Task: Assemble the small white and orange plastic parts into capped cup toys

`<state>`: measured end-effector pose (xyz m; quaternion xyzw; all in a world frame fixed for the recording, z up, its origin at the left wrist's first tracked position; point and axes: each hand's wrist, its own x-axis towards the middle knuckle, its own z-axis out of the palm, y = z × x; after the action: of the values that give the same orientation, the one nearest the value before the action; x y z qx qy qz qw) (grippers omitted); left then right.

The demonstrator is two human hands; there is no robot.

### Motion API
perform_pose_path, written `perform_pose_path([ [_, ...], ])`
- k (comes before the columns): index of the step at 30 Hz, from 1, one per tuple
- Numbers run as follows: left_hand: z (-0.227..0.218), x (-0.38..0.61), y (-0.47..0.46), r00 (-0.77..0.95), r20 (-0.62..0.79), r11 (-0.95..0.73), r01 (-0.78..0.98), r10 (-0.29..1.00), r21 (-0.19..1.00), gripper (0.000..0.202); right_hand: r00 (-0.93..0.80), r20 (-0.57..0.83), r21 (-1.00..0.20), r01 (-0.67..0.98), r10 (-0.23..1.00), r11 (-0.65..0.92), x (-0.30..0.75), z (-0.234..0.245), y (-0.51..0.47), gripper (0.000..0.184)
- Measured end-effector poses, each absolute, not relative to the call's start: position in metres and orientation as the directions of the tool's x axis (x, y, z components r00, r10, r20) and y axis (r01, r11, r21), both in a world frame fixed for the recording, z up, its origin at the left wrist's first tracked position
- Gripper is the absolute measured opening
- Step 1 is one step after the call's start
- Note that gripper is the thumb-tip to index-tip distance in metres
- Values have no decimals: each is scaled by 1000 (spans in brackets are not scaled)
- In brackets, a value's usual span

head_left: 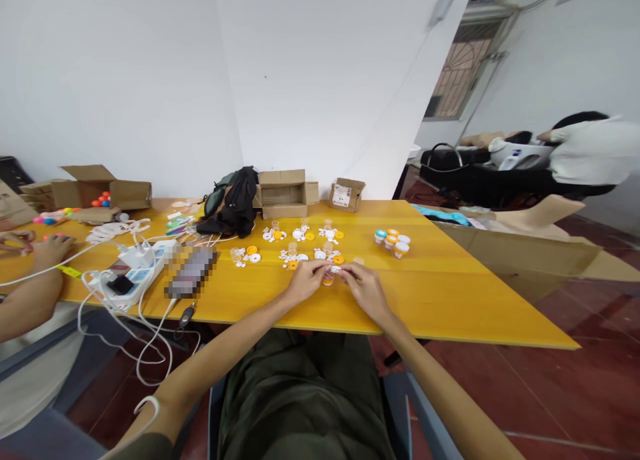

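Yellow table (pixel 450 293) | left hand (pixel 306 281) and right hand (pixel 369 290) pinch small white piece (pixel 335 269) | probably light, stiff; best held by edges

Hands (pixel 306 281) close tog., pinching, arms (pixel 235 331) fwd

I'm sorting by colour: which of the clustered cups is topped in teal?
The leftmost cup, beyond the right hand; it alone shows teal, the other cups white or orange.
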<state>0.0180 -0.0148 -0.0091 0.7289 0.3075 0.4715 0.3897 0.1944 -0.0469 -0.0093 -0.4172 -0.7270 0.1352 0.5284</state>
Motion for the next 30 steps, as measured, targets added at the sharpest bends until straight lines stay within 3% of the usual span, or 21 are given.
perform_pose_path([
  [5,-8,18,-16,362,476,-556,159,801,816,25,-126,714,-533,540,689,651,194,-14,-47,28],
  [11,-4,17,-20,350,512,-600,220,785,769,24,-127,709,-519,573,694,634,194,-19,-44,26],
  [21,-1,17,-21,346,607,-689,210,716,693,24,-143,655,-543,594,742,594,196,-21,-41,24],
  [30,-2,18,-21,361,685,-762,135,633,634,22,-143,691,-457,673,708,582,198,-28,-40,25],
])
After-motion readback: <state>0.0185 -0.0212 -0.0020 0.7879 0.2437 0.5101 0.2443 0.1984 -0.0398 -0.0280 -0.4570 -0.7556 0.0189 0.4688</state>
